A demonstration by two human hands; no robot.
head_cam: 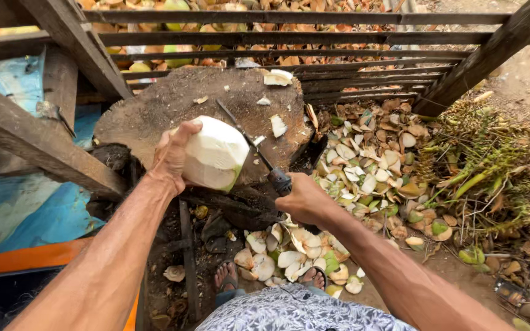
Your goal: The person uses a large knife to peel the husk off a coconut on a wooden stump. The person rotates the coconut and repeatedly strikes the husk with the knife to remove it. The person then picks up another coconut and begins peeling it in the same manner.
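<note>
The left hand (170, 153) gripped the heavy, slippery-looking peeled coconut (216, 153) at its side, while the right hand (305, 197) was closed around the knife (259, 150) handle.

Husk shavings (363, 175), perhaps palm stalks (492, 171)

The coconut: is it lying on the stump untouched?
No, the left hand holds the coconut up against the stump.

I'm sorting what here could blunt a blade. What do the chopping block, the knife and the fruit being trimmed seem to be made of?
Chopping block: looks like a raw wooden stump, with a rough, dark, scarred top.
Knife: thin dark blade, probably metal, dull rather than shiny; its handle is hidden in the right hand.
Coconut, held by the left hand: pale fibrous husk cut in flat facets, a strip of green skin left.
</note>
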